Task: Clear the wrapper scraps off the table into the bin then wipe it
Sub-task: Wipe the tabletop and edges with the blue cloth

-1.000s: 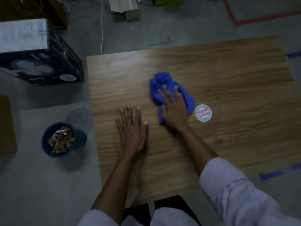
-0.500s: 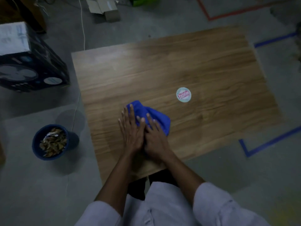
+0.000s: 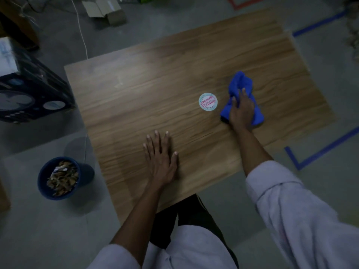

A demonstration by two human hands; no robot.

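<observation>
My right hand [image 3: 242,111] presses a bunched blue cloth [image 3: 240,82] onto the right part of the wooden table [image 3: 147,98], fingers curled over the cloth. Flat on the table near its front edge lies my left hand [image 3: 161,154], fingers spread, holding nothing. A round white sticker with red print [image 3: 207,102] sits just left of the cloth. On the floor left of the table stands a dark blue bin [image 3: 43,183] filled with wrapper scraps [image 3: 63,177]. I see no scraps on the tabletop.
A dark printed box [image 3: 33,94] stands on the floor at the left, close to the table's corner. A white cable [image 3: 81,33] and an open cardboard box [image 3: 105,11] lie behind the table. Blue tape lines [image 3: 320,150] mark the floor at the right.
My right hand has swept the blue cloth from the near middle, beside my left hand, out to the right past the sticker. My left hand stays flat near the front edge.
</observation>
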